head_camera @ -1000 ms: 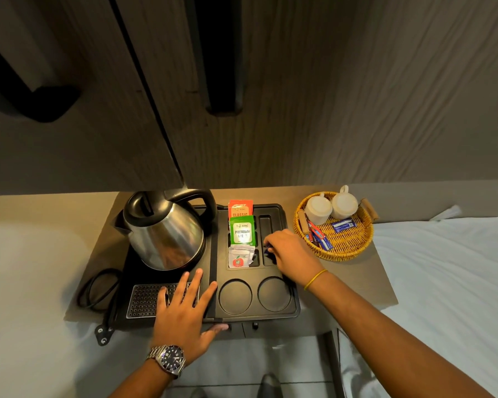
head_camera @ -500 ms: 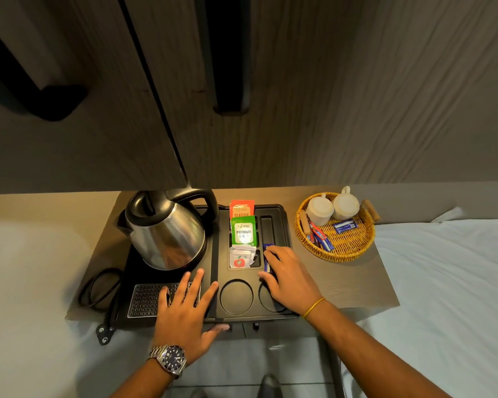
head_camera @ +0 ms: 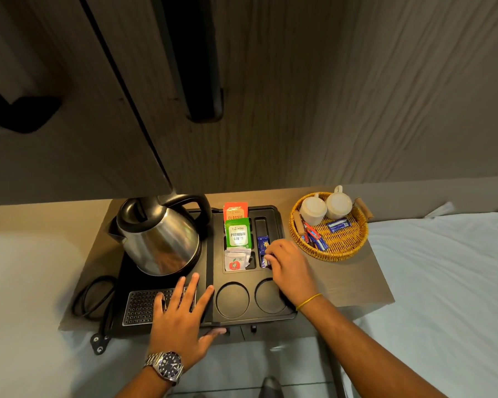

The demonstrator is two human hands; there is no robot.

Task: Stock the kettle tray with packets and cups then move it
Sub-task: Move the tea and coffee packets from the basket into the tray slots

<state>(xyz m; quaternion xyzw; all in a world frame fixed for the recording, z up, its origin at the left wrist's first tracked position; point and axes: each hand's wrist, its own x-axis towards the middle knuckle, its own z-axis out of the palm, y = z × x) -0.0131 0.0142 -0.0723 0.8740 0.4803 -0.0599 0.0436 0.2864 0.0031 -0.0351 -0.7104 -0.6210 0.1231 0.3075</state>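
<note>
Head view: left hand (head_camera: 181, 320) lies flat, fingers spread, on the black kettle tray (head_camera: 276, 216); right hand (head_camera: 288, 268) pinches a blue packet (head_camera: 262, 245) into its narrow slot. Packets are light and limp (edges suit fingertips); the kettle-laden tray looks heavy, best lifted by both ends.

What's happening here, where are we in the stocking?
A person is stocking a black kettle tray. The left hand rests flat on its front edge by the drip grate; the right hand is tucking a dark blue packet into a narrow slot. Orange, green and white packets already stand in the slots beside it. Both round cup wells are empty: the two white cups still sit upside down in the wicker basket with more packets.
</note>
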